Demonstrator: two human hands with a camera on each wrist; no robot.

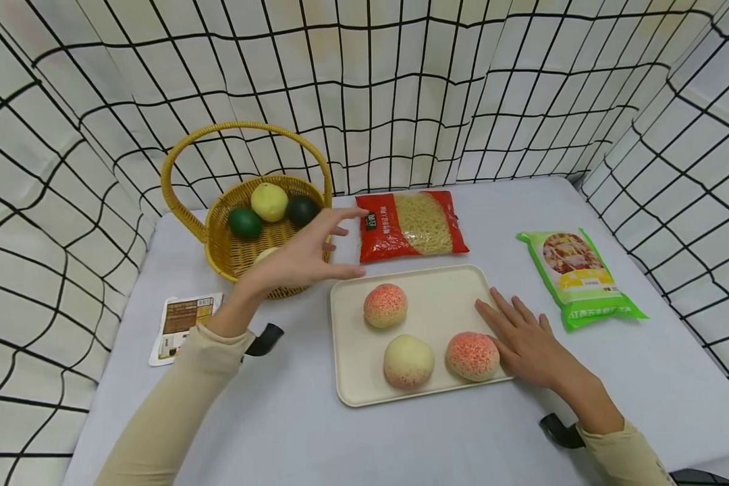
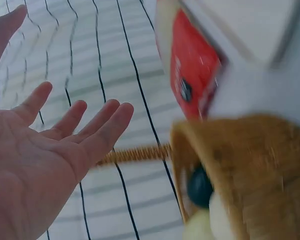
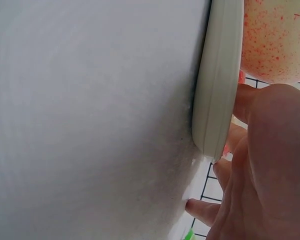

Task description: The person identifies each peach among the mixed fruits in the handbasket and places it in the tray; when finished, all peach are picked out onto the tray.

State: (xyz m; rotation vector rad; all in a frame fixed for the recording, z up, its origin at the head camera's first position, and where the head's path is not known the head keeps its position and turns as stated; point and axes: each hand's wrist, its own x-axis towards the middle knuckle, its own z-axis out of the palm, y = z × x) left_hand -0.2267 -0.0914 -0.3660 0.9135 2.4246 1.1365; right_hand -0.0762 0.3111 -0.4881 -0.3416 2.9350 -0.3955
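Observation:
My left hand point(image 1: 304, 253) hovers with fingers spread between the yellow wicker basket point(image 1: 219, 246) and the cream tray point(image 1: 364, 398). Nothing is between its thumb and fingers, and the left wrist view shows the bare palm point(image 2: 40, 165). On the tray lie three peaches: a red-speckled peach point(image 1: 385, 306) at the upper left, a paler peach point(image 1: 408, 362) at the lower middle and a red-speckled peach point(image 1: 472, 356) at the lower right. Beside this last one, my right hand point(image 1: 525, 347) rests at the tray's right edge, fingers extended. Its thumb is close to the peach; contact is unclear.
Inside the basket are a yellow-green fruit point(image 1: 270, 202), a green fruit point(image 1: 245, 223), a dark green fruit point(image 1: 302, 210) and a pale one partly hidden by my hand. A red pasta bag point(image 1: 413, 226), a green food bag point(image 1: 583, 277) and a flat packet point(image 1: 182, 327) surround the tray.

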